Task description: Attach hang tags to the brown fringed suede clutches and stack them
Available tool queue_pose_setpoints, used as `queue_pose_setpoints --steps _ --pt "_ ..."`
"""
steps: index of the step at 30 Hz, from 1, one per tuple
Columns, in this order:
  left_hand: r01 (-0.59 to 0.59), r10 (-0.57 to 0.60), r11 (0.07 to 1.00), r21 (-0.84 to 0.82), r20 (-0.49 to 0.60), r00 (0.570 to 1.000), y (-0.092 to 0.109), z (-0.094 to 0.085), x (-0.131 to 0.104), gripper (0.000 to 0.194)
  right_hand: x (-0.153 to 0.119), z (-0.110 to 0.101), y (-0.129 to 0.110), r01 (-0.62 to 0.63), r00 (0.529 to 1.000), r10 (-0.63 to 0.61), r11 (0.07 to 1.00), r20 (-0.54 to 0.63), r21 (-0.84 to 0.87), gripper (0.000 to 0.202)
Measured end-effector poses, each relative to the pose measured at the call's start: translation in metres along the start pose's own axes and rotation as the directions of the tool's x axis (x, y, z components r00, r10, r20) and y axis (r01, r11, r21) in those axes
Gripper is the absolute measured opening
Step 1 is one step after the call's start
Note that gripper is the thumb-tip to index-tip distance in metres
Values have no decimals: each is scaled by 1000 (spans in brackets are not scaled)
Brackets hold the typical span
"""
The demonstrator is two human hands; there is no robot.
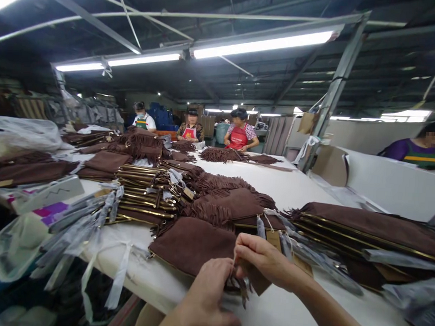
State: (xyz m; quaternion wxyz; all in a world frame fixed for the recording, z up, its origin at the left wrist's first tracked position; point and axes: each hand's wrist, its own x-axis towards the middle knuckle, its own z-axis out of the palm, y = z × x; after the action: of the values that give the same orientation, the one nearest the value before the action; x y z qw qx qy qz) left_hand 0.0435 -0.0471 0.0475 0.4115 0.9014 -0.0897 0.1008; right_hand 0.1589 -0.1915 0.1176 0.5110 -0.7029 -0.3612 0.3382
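A dark brown suede-like pouch [193, 244] with a gold zip edge lies flat at the table's front edge. At its right corner, my right hand [265, 260] pinches a thin white string. A brown cardboard tag [257, 281] hangs below that hand. My left hand [210, 291] meets the same string with its upper fingertips, close to the pouch corner; its lower finger sticks out apart. Fringe strands [245, 296] dangle between the hands. What lies under the left fingers is partly hidden.
Stacked gold-zipped pouches [146, 193] stand left of centre, and another stack [374, 229] lies right. Fringed pouches [226, 202] lie behind. Plastic-wrapped strips [86, 224] hang over the white table's [174, 289] front edge. A metal post [332, 91] rises at right. Co-workers [239, 132] are across the table.
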Motion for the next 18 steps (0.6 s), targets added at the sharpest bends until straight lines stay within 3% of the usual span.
queue_pose_setpoints --steps 3,6,10,13,15,17,18 --pt "29 -39 979 201 46 998 -21 2 -7 78 -10 -7 7 0 1000 0 1000 2 -18 40" --pt "108 -107 913 393 -24 994 -50 -7 -13 81 -20 -19 19 -32 999 34 999 -42 34 44" --pt "158 -136 837 524 -80 987 -68 -39 -6 58 -20 -35 24 -9 991 11 1000 -133 16 43" --pt "194 -168 875 443 -97 981 -59 -73 20 28 -14 -48 15 41 954 -102 976 -282 -212 39" --pt "225 -198 960 163 -169 965 -46 -97 43 13 -11 -57 6 34 838 -282 882 -468 -470 35" --pt "202 -229 970 -136 -228 946 -32 -122 67 18 -10 -63 0 -5 661 -478 767 -578 -641 32" --pt "185 -244 954 -236 -250 937 -26 -134 78 20 -10 -63 -1 -10 594 -541 735 -595 -678 32"
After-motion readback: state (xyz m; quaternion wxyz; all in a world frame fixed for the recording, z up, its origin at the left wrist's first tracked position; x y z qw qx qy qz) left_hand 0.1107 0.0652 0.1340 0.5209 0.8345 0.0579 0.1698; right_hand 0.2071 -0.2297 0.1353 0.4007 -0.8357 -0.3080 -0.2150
